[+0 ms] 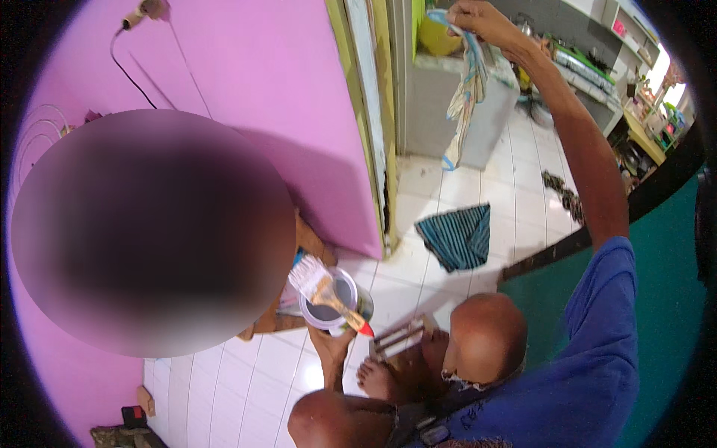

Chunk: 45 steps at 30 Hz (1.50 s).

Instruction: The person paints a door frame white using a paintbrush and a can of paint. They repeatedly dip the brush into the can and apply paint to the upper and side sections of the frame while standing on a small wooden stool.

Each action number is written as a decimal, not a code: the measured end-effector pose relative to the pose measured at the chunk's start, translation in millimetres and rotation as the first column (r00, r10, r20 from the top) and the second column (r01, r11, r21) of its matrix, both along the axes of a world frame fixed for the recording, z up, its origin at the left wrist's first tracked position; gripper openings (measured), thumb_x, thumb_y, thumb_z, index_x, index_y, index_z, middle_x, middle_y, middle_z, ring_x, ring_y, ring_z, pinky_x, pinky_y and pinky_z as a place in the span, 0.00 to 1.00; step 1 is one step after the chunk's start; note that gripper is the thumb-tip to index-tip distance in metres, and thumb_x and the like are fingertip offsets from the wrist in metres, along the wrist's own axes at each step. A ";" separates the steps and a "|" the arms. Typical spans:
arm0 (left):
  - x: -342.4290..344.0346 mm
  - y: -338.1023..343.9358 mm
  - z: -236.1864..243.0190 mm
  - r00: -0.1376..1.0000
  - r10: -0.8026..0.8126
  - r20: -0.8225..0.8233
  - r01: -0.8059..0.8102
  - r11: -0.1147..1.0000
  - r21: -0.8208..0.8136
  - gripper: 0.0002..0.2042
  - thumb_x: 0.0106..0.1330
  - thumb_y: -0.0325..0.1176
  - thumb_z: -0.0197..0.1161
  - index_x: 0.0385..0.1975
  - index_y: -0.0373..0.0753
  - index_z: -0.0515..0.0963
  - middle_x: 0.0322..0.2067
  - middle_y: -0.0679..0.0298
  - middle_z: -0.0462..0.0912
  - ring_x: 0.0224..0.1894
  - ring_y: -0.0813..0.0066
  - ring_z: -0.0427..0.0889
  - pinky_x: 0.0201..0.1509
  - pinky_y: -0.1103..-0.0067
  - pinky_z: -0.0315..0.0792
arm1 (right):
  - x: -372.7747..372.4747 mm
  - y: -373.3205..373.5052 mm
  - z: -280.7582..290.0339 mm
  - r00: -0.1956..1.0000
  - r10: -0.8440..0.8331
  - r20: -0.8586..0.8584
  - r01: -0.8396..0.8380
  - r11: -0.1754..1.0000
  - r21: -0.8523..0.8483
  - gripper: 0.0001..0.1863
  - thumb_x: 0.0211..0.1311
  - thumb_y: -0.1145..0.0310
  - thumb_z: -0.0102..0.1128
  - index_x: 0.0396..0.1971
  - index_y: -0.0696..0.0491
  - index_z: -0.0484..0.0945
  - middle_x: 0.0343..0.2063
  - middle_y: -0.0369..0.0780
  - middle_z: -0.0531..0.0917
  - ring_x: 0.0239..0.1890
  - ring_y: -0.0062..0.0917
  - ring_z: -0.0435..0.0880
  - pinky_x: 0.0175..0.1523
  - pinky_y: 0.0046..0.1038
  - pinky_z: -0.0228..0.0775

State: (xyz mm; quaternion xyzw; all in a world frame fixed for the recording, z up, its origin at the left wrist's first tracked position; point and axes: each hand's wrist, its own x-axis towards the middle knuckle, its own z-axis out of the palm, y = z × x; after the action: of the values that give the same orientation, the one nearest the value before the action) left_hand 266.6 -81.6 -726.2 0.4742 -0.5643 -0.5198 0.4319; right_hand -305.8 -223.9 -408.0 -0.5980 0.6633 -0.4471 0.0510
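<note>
High at the upper right, my right hand (482, 19) pinches the end of a pale patterned cloth (469, 93), which hangs down in a long twisted strip. Low in the middle, my left hand (334, 343) grips a round paint can (364, 306) from below; its fingers are mostly hidden. Grey paint shows inside the can's whitish rim. Across the can's mouth lies a paintbrush (328, 296) with whitened bristles, a wooden handle and a red tip.
A pink wall (261, 60) ends at a door frame (366, 112). On the white tiles lie a teal-and-black striped cloth (459, 237) and a small wooden rack (403, 336) by my feet. Behind stands a kitchen counter (493, 112). A large blurred patch hides much of the left.
</note>
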 end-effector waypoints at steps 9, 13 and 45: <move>7.6 18.1 5.1 1.000 -0.015 -0.019 0.016 0.998 0.058 0.49 0.39 0.26 0.84 0.66 0.33 0.63 0.58 0.54 0.77 0.59 0.63 0.79 0.66 0.67 0.72 | 26.2 75.4 -196.6 0.962 -0.191 0.197 0.086 0.891 0.446 0.14 0.75 0.56 0.57 0.43 0.52 0.78 0.35 0.34 0.83 0.31 0.20 0.84 0.32 0.25 0.75; 5.3 14.5 4.9 0.999 -0.022 -0.037 0.025 0.997 0.072 0.50 0.39 0.26 0.84 0.67 0.33 0.62 0.58 0.54 0.77 0.59 0.63 0.79 0.66 0.67 0.72 | 31.3 92.7 -266.1 0.885 -0.262 0.385 0.057 0.881 0.469 0.15 0.75 0.58 0.57 0.45 0.56 0.77 0.39 0.40 0.84 0.38 0.28 0.89 0.35 0.31 0.81; -34.5 -37.2 -26.6 0.966 -0.223 -0.133 0.215 0.974 -0.072 0.52 0.43 0.28 0.82 0.71 0.35 0.58 0.63 0.53 0.72 0.66 0.61 0.74 0.70 0.67 0.69 | 312.5 151.5 -203.1 0.554 0.525 -0.646 -0.630 0.772 0.087 0.24 0.68 0.67 0.61 0.63 0.52 0.75 0.40 0.39 0.80 0.39 0.26 0.83 0.36 0.29 0.72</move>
State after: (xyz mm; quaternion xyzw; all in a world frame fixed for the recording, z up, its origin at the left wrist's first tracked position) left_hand 232.2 -118.8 -752.8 0.3588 -0.5960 -0.5799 0.4239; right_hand 6.7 -72.3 -611.0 -0.8986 0.3686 -0.2245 -0.0794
